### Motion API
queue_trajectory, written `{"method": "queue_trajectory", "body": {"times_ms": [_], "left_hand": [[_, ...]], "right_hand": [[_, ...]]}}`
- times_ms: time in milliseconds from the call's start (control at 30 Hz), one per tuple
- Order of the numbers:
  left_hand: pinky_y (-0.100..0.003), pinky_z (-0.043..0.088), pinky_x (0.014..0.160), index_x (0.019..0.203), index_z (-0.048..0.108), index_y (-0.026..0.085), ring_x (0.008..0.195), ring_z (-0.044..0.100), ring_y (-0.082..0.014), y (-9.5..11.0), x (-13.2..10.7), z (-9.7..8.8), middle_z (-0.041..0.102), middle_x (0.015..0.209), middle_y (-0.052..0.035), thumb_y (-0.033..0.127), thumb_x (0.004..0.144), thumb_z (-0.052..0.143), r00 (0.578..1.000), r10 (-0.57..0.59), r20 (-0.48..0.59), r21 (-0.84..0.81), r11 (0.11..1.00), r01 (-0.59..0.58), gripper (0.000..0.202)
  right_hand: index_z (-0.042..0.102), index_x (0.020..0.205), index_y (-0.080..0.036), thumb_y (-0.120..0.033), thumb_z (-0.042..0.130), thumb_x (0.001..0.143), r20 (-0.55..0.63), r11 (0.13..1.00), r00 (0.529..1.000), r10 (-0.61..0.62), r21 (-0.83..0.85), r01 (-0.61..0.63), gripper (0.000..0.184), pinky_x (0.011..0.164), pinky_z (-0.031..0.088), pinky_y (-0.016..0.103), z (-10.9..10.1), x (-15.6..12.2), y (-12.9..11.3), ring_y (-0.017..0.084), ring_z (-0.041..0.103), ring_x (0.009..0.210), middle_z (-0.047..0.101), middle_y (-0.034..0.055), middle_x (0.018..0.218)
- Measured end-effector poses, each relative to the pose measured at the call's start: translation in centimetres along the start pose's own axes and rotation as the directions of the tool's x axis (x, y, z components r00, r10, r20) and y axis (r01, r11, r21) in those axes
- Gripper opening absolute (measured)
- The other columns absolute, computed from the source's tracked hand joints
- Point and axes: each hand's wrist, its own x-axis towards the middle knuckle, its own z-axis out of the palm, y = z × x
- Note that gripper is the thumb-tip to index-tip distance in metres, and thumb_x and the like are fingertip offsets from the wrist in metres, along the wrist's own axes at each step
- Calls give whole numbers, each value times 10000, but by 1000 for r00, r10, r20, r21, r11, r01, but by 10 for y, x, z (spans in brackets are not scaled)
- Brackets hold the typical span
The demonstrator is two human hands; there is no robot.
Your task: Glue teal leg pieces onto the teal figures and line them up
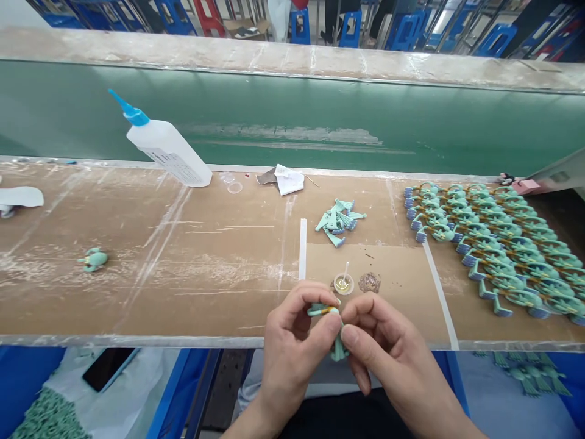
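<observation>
My left hand (299, 350) pinches a small mint-green toy figure (320, 310) with an orange-brown stripe between thumb and fingers. Close against it, my right hand (388, 347) has its thumb and forefinger pressed at the figure's lower green part (338, 349). The fingers hide much of the figure. Just beyond my hands stands a little round dish (343, 284) of yellowish liquid with a white stick in it. A loose pile of green pieces with blue ends (339, 219) lies farther back.
Rows of assembled green figures (507, 256) fill the bench's right side. A white bottle with a blue nozzle (171, 152) leans by the green back wall. One green piece (94, 260) lies at left. Below the bench edge are a phone (109, 367) and many green parts (50, 417).
</observation>
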Motion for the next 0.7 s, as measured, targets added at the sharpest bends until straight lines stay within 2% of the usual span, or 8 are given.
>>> {"method": "queue_trajectory", "body": {"times_ms": [67, 167, 233, 333, 400, 500, 600, 700], "left_hand": [[-301, 626, 872, 946, 896, 206, 934, 729, -213, -1, 3, 3, 753, 1008, -71, 408, 948, 973, 983, -180, 33, -256, 949, 183, 217], [-308, 627, 784, 919, 866, 179, 810, 712, -188, -3, 5, 6, 718, 969, -56, 440, 877, 984, 910, -378, 168, -557, 725, 404, 289], [-306, 639, 782, 913, 858, 171, 810, 723, -184, -4, 5, 7, 708, 964, -51, 411, 844, 987, 869, -437, 234, -644, 600, 475, 281], [-282, 656, 825, 969, 872, 169, 875, 748, -182, -6, 4, 6, 704, 972, -45, 386, 826, 989, 833, -480, 273, -685, 511, 519, 285], [-276, 669, 855, 1031, 882, 176, 903, 761, -183, -6, 2, 6, 714, 991, -47, 394, 829, 987, 831, -484, 276, -663, 530, 529, 315], [-335, 703, 892, 1221, 891, 219, 964, 794, -232, -5, -3, 8, 772, 1120, -87, 452, 871, 973, 862, -440, 250, -573, 651, 498, 429], [-439, 731, 946, 1429, 859, 281, 1170, 822, -366, -5, -11, 13, 793, 1361, -152, 558, 928, 947, 903, -375, 209, -442, 788, 429, 579], [-490, 734, 1004, 1512, 832, 310, 1328, 794, -444, -9, -16, 17, 775, 1480, -172, 641, 995, 889, 914, -335, 230, -307, 866, 394, 617]], "right_hand": [[843, 1157, -246, -619, 843, 1134, -72, 986, 994, -83, -151, 71, 374, 559, 499, 298, -1, -5, -3, 156, 639, 611, 793, 50, 905], [880, 1188, -301, -510, 832, 1153, -175, 900, 928, -330, -353, 254, 217, 735, 627, 382, -3, -4, -5, 244, 756, 808, 859, 86, 1053], [882, 1213, -338, -407, 848, 1138, -143, 815, 873, -467, -452, 362, 108, 816, 646, 406, -5, 0, -6, 274, 784, 917, 860, 79, 1111], [882, 1250, -370, -297, 872, 1085, -79, 690, 807, -586, -571, 445, 182, 907, 652, 433, -5, 5, -4, 314, 797, 1096, 847, 90, 1311], [877, 1248, -373, -263, 864, 1066, -66, 644, 782, -620, -611, 460, 213, 1048, 644, 487, -5, 6, -3, 353, 788, 1242, 828, 101, 1394], [853, 1217, -354, -220, 831, 1055, -51, 632, 776, -628, -616, 471, 211, 1202, 591, 537, -5, 5, -3, 379, 744, 1417, 807, 112, 1441], [834, 1173, -332, -204, 800, 1068, -21, 642, 798, -602, -607, 468, 169, 1200, 591, 514, -7, 1, -6, 365, 736, 1455, 812, 114, 1441], [815, 1100, -315, -223, 780, 1105, 2, 635, 807, -591, -616, 467, 99, 1182, 599, 484, -15, -4, -10, 349, 758, 1430, 839, 108, 1410]]}}
